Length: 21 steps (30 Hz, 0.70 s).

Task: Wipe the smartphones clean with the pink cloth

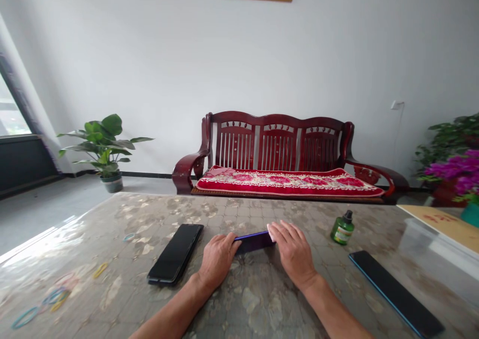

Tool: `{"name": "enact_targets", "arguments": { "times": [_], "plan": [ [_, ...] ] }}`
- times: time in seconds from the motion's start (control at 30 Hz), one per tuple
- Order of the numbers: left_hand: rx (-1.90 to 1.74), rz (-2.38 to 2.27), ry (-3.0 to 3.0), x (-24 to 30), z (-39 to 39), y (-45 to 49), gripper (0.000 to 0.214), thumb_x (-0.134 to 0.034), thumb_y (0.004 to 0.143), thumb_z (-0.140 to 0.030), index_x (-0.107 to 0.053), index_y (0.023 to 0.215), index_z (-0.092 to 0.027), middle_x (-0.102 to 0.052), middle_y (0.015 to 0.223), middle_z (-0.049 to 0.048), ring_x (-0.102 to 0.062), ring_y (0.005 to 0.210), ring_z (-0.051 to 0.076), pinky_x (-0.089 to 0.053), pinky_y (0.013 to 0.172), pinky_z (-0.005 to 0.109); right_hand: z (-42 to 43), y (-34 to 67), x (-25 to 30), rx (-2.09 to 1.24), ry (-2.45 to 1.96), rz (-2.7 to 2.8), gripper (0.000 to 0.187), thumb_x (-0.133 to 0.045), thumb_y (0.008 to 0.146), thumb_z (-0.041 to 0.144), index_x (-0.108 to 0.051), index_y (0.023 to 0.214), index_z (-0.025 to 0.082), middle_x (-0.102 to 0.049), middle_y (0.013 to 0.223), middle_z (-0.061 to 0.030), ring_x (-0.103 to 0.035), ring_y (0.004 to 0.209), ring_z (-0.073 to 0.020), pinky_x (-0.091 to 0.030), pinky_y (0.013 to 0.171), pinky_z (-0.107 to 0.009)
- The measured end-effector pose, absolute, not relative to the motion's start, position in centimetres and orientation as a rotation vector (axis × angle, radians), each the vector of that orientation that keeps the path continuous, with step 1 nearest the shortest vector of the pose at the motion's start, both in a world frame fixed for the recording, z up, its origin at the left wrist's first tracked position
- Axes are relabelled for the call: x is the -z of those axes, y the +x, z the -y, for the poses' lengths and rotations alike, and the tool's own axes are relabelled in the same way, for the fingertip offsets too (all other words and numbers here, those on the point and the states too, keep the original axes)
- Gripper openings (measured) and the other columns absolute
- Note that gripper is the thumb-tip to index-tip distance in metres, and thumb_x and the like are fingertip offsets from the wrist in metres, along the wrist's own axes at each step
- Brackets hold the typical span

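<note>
A dark purple phone (253, 240) is raised on its long edge just above the patterned table (262, 299). My left hand (217, 259) is closed on its left end. My right hand (294, 249) grips its right end with the fingers laid over the top. A black phone (175, 253) lies flat to the left of my left hand. Another dark phone with a blue edge (396, 291) lies flat to the right of my right forearm.
A small green bottle with a black cap (342, 228) stands beyond my right hand. Several coloured rubber bands (56, 296) lie at the table's left. A clear box with a cardboard sheet (441, 229) sits at the right edge. A red wooden bench (280, 154) stands behind.
</note>
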<state>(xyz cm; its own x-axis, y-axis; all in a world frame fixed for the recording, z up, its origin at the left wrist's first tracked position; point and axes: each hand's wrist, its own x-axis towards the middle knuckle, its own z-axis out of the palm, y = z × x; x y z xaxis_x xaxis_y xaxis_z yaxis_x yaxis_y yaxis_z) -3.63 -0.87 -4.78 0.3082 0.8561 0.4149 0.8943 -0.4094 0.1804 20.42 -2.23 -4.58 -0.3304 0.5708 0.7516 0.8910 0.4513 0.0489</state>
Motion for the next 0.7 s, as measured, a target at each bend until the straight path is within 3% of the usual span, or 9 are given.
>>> {"name": "enact_targets", "arguments": {
  "times": [0.4, 0.7],
  "plan": [
    [0.791, 1.543, -2.459, 5.6, 0.4, -3.6, 0.024, -0.048, 0.1, -0.031, -0.061, 0.082, -0.021, -0.067, 0.072, 0.0014, -0.064, 0.071, 0.019, -0.044, 0.067, 0.028, 2.2, 16.6, 4.4, 0.683, -1.069, 2.102, 0.033, -0.046, 0.1, 0.021, -0.059, 0.13, 0.024, -0.067, 0.125, -0.0028, -0.052, 0.125, -0.0187, -0.036, 0.108, -0.038],
    [0.744, 1.654, -2.436, 5.1, 0.5, -3.4, 0.02, -0.051, 0.098, -0.03, -0.063, 0.084, -0.021, -0.068, 0.074, 0.0021, -0.066, 0.075, 0.02, -0.044, 0.069, 0.027, 0.7, 20.4, 5.1, 0.668, -1.291, 1.928, 0.032, -0.038, 0.102, 0.021, -0.064, 0.121, 0.02, -0.068, 0.123, -0.0059, -0.053, 0.125, -0.0232, -0.036, 0.107, -0.042]
  ]
}}
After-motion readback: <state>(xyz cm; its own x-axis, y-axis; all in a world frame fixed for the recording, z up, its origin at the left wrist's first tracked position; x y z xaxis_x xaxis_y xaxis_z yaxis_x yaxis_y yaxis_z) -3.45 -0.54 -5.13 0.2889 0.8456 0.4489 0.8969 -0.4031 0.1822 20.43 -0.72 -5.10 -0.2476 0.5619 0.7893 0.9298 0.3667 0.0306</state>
